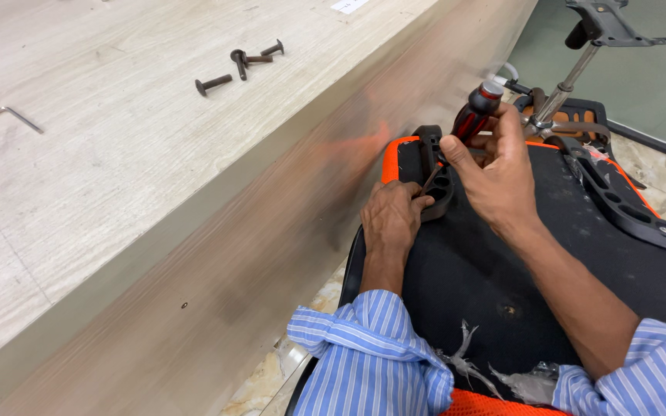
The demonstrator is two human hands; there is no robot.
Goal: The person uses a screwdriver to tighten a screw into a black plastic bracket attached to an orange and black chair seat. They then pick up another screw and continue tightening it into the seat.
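Nearest to us, our two striped blue sleeves (371, 354) come in over the black underside of an upturned chair seat (487, 270) with orange edging. Our left hand (391, 219) rests palm down on that seat, its fingers curled over the near end of a black plastic bracket (435, 173) and pressing it in place. Just beyond and to the right of it, our right hand (499, 173) is closed around a screwdriver (468, 123) with a red and black handle; the tool is tilted, its handle up past our fingers and its thin shaft running down to the left into the bracket, right beside the left fingertips. The two hands are near each other but not touching.

To the right of our right hand lies a second black bracket (626, 204) along the seat's far edge. Past the right hand stands the chair's metal column (560, 96).

Left of both hands runs a pale wooden bench (117, 169). On it, well apart from us, lie four dark bolts (242, 63) and a bent hex key (11, 117).
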